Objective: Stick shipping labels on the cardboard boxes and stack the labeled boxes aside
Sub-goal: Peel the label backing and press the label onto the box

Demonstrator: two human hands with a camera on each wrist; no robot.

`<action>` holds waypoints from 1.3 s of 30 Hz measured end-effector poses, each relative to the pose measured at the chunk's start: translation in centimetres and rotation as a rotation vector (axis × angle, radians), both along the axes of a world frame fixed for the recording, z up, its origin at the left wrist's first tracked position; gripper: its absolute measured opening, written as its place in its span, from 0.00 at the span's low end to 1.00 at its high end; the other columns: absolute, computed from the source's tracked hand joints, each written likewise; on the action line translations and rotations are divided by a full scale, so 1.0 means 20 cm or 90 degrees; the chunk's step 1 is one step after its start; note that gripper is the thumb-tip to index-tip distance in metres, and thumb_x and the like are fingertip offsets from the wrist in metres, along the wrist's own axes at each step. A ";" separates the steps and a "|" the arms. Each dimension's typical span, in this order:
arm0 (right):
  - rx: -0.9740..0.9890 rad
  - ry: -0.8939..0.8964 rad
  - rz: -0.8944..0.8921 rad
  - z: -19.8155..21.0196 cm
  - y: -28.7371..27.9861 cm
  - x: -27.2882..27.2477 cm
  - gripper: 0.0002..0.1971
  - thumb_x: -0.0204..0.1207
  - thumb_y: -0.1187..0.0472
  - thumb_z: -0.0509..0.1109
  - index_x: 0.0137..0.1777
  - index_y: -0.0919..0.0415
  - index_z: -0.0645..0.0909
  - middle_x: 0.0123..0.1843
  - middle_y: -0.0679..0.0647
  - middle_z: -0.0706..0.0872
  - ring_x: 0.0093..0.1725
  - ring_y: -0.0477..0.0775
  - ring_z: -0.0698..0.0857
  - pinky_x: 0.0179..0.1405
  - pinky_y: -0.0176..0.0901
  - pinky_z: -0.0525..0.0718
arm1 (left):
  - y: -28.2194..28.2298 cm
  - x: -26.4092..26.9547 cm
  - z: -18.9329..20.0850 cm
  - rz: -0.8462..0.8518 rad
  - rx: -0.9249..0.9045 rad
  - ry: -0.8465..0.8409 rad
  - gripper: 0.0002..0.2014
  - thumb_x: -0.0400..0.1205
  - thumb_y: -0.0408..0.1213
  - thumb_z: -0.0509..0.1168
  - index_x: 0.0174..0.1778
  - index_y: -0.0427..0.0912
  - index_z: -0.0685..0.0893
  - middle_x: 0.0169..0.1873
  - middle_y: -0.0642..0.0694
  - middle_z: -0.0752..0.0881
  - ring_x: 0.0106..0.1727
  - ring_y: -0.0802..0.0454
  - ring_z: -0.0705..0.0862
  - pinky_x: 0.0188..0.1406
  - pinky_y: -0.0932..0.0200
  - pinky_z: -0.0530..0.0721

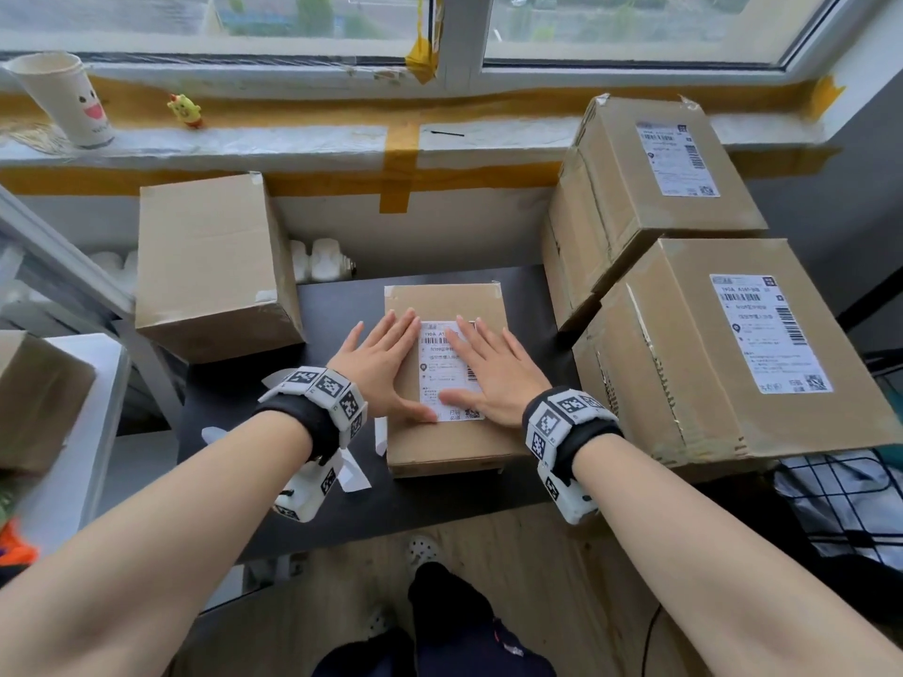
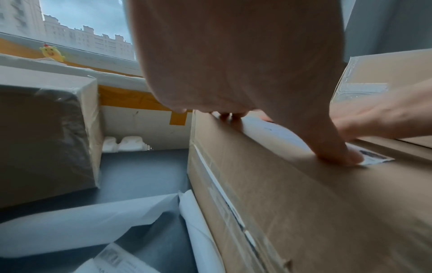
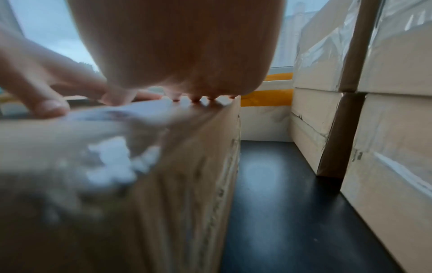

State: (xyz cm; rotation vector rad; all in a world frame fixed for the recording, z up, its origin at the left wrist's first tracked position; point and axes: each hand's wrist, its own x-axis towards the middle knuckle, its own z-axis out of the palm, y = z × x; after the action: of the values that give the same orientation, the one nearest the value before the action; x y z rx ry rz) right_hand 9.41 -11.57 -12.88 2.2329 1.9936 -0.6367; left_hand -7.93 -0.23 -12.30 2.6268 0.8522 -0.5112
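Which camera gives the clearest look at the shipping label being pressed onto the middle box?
The head view: the shipping label lies flat on the box top, print sharp between the left hand and right hand. The left wrist view shows only an edge-on sliver and one corner; in the right wrist view it is a blur.

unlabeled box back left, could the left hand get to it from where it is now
Probably yes. The left hand lies flat on the centre box, holding nothing, and only bare black table lies between it and the unlabeled box.
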 end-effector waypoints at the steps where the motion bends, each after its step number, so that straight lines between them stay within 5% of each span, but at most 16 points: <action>1: 0.004 -0.003 0.004 -0.01 -0.03 0.00 0.44 0.76 0.31 0.53 0.83 0.47 0.35 0.85 0.46 0.34 0.84 0.48 0.35 0.82 0.51 0.34 | -0.01 -0.01 0.00 0.013 0.002 -0.005 0.63 0.64 0.77 0.60 0.81 0.47 0.30 0.81 0.52 0.30 0.82 0.54 0.31 0.82 0.46 0.34; 8: 0.026 0.047 -0.139 -0.02 -0.21 0.03 0.47 0.74 0.30 0.57 0.83 0.47 0.36 0.85 0.46 0.35 0.84 0.48 0.38 0.84 0.54 0.43 | -0.06 -0.14 0.01 0.119 -0.024 -0.021 0.57 0.72 0.69 0.61 0.82 0.40 0.35 0.82 0.43 0.34 0.84 0.49 0.38 0.84 0.50 0.47; 11: 0.048 0.167 -0.321 0.00 -0.30 -0.01 0.44 0.77 0.38 0.63 0.84 0.51 0.42 0.86 0.49 0.47 0.85 0.51 0.50 0.83 0.55 0.54 | -0.11 -0.19 0.03 0.198 -0.108 -0.041 0.50 0.77 0.60 0.63 0.83 0.37 0.43 0.84 0.41 0.49 0.84 0.46 0.53 0.82 0.52 0.58; 13: 0.060 0.292 -0.432 0.00 -0.35 -0.05 0.41 0.77 0.45 0.67 0.84 0.51 0.49 0.84 0.52 0.58 0.82 0.55 0.62 0.80 0.56 0.62 | -0.16 -0.21 0.02 0.252 -0.179 -0.079 0.42 0.78 0.57 0.64 0.82 0.37 0.55 0.78 0.43 0.68 0.78 0.45 0.69 0.75 0.51 0.69; 16: 0.097 0.406 -0.517 -0.02 -0.43 -0.12 0.35 0.77 0.53 0.70 0.81 0.54 0.58 0.81 0.54 0.67 0.78 0.56 0.69 0.78 0.56 0.67 | -0.20 -0.22 -0.07 0.345 -0.264 -0.145 0.41 0.68 0.64 0.67 0.71 0.39 0.75 0.65 0.43 0.83 0.63 0.47 0.83 0.66 0.50 0.79; 18: 0.128 0.477 -0.549 -0.02 -0.47 -0.16 0.32 0.78 0.61 0.70 0.80 0.58 0.61 0.78 0.56 0.71 0.77 0.55 0.71 0.77 0.49 0.68 | -0.25 -0.22 -0.08 0.405 -0.349 -0.195 0.30 0.74 0.52 0.70 0.68 0.39 0.78 0.57 0.41 0.87 0.48 0.48 0.87 0.48 0.59 0.86; 20: 0.147 0.512 -0.561 -0.01 -0.50 -0.18 0.28 0.79 0.67 0.67 0.78 0.62 0.65 0.75 0.57 0.75 0.75 0.54 0.73 0.72 0.42 0.70 | -0.31 -0.22 -0.08 0.445 -0.408 -0.247 0.20 0.79 0.33 0.67 0.68 0.37 0.77 0.49 0.38 0.88 0.33 0.52 0.83 0.23 0.68 0.80; 21: 0.156 0.522 -0.564 0.00 -0.51 -0.19 0.27 0.79 0.69 0.66 0.77 0.63 0.65 0.74 0.57 0.76 0.74 0.54 0.74 0.71 0.41 0.70 | -0.33 -0.21 -0.09 0.456 -0.426 -0.263 0.20 0.79 0.28 0.66 0.68 0.36 0.77 0.48 0.36 0.87 0.31 0.53 0.81 0.19 0.70 0.78; 24: 0.173 0.533 -0.570 0.02 -0.51 -0.20 0.27 0.79 0.71 0.64 0.78 0.63 0.65 0.75 0.58 0.75 0.74 0.53 0.74 0.70 0.40 0.70 | -0.35 -0.20 -0.10 0.478 -0.473 -0.300 0.22 0.78 0.23 0.63 0.70 0.35 0.75 0.52 0.30 0.87 0.31 0.53 0.80 0.20 0.69 0.77; 30: 0.212 0.545 -0.571 0.10 -0.39 -0.10 0.28 0.80 0.72 0.62 0.80 0.62 0.62 0.77 0.57 0.73 0.76 0.53 0.71 0.71 0.41 0.68 | -0.23 -0.10 -0.01 0.571 -0.588 -0.393 0.28 0.81 0.18 0.58 0.74 0.45 0.69 0.44 0.44 0.84 0.37 0.52 0.80 0.36 0.58 0.77; 34: 0.236 0.568 -0.581 0.14 -0.24 0.03 0.29 0.80 0.67 0.66 0.80 0.60 0.62 0.75 0.55 0.74 0.75 0.52 0.72 0.67 0.39 0.69 | -0.12 0.02 0.07 0.569 -0.601 -0.431 0.31 0.80 0.17 0.58 0.79 0.42 0.65 0.64 0.35 0.81 0.43 0.51 0.82 0.29 0.68 0.82; 39: 0.249 0.543 -0.587 0.13 -0.02 0.20 0.32 0.76 0.67 0.71 0.78 0.59 0.65 0.71 0.55 0.79 0.64 0.48 0.77 0.65 0.40 0.75 | 0.02 0.19 0.09 0.584 -0.628 -0.453 0.33 0.80 0.17 0.59 0.80 0.45 0.63 0.65 0.38 0.80 0.47 0.51 0.82 0.23 0.72 0.80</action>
State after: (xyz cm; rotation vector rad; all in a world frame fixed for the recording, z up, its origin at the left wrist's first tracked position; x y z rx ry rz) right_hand 13.33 -11.96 -10.29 3.5524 1.1680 -1.6042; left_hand -4.10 0.18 -10.48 1.1719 1.0378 0.2278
